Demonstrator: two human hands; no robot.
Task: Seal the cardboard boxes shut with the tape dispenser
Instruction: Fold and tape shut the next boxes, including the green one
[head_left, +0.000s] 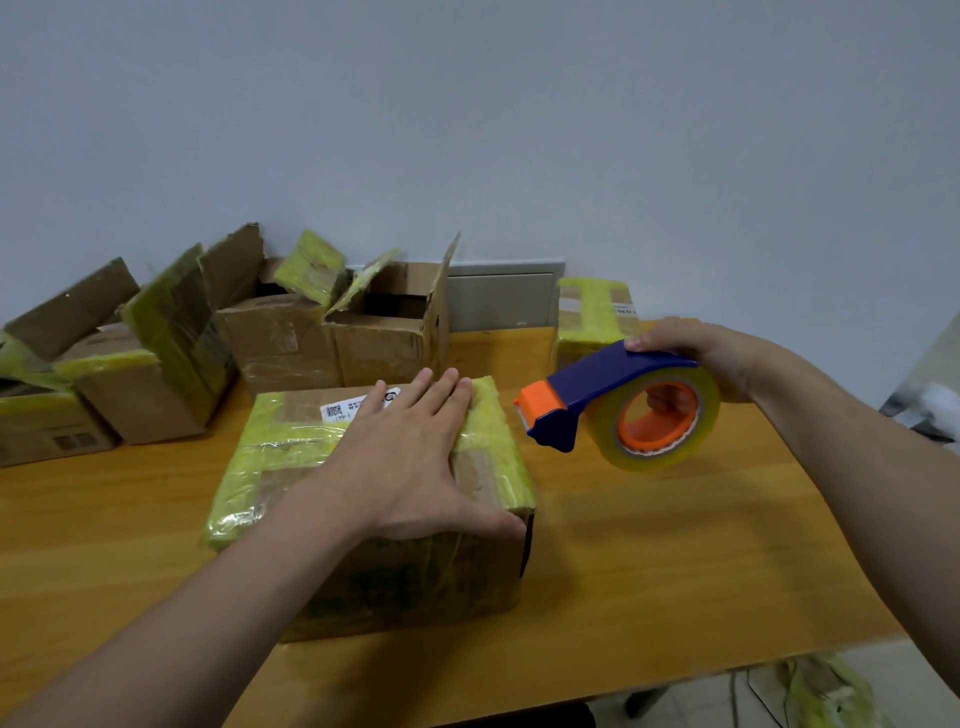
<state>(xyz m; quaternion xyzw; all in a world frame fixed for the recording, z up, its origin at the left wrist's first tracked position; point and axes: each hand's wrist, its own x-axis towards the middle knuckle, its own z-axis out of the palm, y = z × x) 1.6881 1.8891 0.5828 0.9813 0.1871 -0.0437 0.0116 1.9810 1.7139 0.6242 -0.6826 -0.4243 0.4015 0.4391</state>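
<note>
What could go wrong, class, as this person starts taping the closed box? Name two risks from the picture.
1. The left hand lies flat across the top of the box, and the tape dispenser in the right hand points its orange cutter end toward it: the hand might get nicked or taped over.
2. The box top carries wrinkled yellow tape, so a new strip may bubble or bond poorly.

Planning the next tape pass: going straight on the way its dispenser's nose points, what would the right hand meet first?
Likely the closed box under the left hand, at its right top edge; depth is unclear, so the tape dispenser in the right hand might pass above.
</note>
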